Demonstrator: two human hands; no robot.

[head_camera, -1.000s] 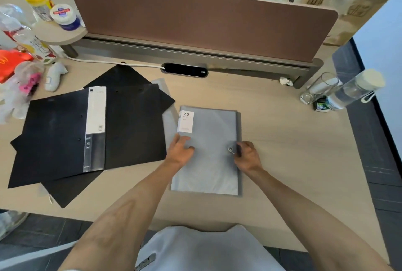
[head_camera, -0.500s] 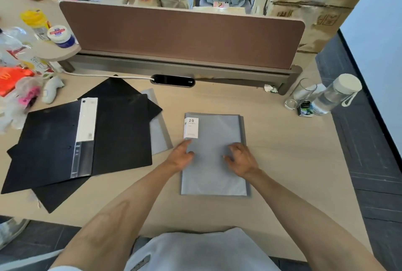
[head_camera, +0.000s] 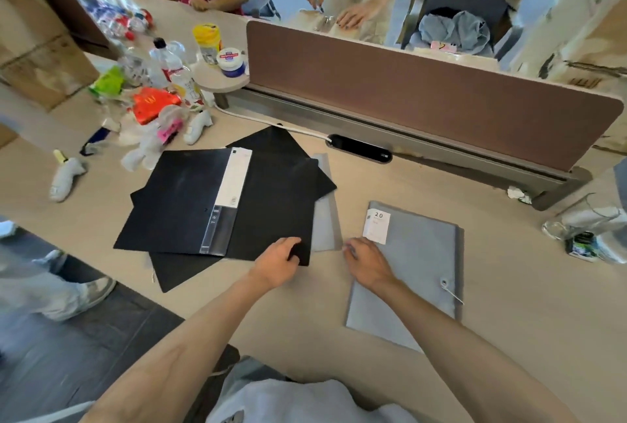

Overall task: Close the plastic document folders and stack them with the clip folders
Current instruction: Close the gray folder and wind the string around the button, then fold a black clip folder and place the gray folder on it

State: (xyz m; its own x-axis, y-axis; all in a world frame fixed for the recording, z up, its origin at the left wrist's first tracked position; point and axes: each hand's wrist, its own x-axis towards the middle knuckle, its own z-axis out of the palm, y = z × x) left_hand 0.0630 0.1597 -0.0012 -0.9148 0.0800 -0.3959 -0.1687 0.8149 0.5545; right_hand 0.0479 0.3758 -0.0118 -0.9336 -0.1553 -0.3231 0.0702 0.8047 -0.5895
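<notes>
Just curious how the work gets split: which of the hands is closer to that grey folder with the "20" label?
The right hand: it rests on the grey folder's near-left part, just below the label. The left hand is off to its left, gripping the corner of the black folder.

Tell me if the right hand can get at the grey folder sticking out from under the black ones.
Probably yes. The right hand hovers just beside the grey folder, whose exposed strip is bare; only the black folders cover its remainder.
</notes>
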